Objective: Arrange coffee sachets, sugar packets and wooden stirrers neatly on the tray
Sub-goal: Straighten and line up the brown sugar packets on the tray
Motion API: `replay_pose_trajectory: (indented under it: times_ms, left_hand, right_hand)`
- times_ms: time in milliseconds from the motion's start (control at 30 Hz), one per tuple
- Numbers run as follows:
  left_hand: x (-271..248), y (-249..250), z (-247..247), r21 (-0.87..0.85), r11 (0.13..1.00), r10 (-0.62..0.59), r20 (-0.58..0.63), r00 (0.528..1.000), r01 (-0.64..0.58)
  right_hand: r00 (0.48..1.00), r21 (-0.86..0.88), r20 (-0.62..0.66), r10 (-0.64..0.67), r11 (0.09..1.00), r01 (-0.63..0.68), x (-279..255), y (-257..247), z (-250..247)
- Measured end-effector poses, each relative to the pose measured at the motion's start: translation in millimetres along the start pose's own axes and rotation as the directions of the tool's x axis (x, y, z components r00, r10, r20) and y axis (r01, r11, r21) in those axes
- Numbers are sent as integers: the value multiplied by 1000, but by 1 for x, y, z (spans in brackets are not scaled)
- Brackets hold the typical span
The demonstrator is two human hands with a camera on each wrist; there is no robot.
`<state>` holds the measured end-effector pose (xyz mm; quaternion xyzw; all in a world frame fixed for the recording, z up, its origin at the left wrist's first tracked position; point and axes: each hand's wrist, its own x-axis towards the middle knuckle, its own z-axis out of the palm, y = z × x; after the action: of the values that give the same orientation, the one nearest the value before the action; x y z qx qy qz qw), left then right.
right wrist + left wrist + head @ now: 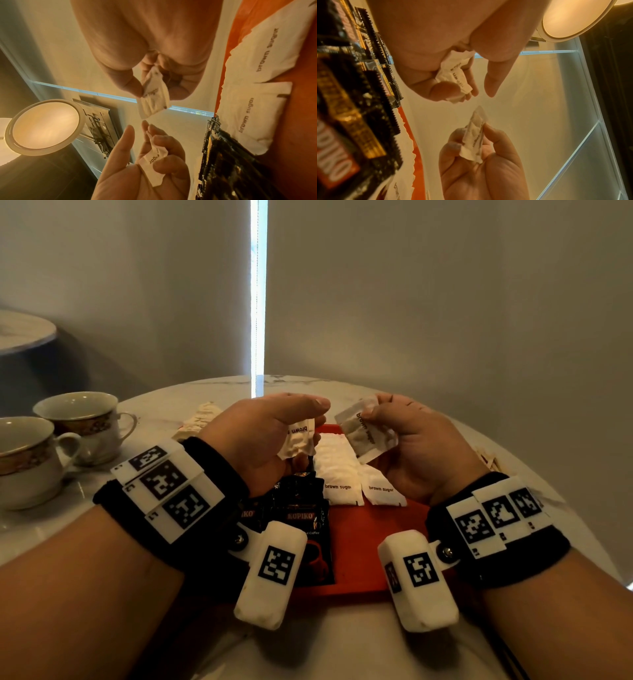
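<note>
Above the red tray (363, 539) both hands hover side by side. My left hand (308, 422) curls its fingers round a crumpled brown sugar packet (297, 440), also seen in the left wrist view (455, 78). My right hand (369, 413) pinches another brown sugar packet (366, 436) by its top edge, so it hangs tilted (154, 97). Two more sugar packets (337, 470) (382, 489) lie flat on the tray. Black Kopiko coffee sachets (301, 508) are stacked on the tray's left part. Wooden stirrers (486, 457) lie on the table to the right of the tray.
Two gold-banded cups (85, 422) (27, 460) stand on the marble table (171, 405) at the left. More crumpled packets (202, 419) lie beyond my left wrist. A grey wall is just behind the round table's far edge.
</note>
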<state>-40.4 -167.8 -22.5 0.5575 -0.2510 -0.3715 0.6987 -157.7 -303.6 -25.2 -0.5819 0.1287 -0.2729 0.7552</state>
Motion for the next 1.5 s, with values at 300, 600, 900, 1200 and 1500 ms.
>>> replay_pose_trajectory:
  times_ms: [300, 600, 900, 1200, 1500]
  left_hand:
    - [-4, 0, 1, 26, 999, 19, 88, 996, -21]
    - [-1, -1, 1, -41, 998, 49, 39, 998, -47]
    - [0, -2, -1, 85, 994, 62, 68, 996, -67]
    - [3, -3, -4, 32, 996, 85, 30, 996, -86]
    - [5, -2, -5, 46, 998, 53, -2, 999, -53]
  right_hand:
    - [999, 23, 37, -19, 1000, 18, -3, 3, 8]
    - [999, -31, -39, -9, 999, 7, -6, 0, 9]
    - [999, -87, 34, -7, 996, 10, -9, 0, 12]
    - [1000, -151, 20, 9, 989, -6, -6, 3, 8]
    - [999, -145, -33, 15, 989, -19, 1, 5, 2]
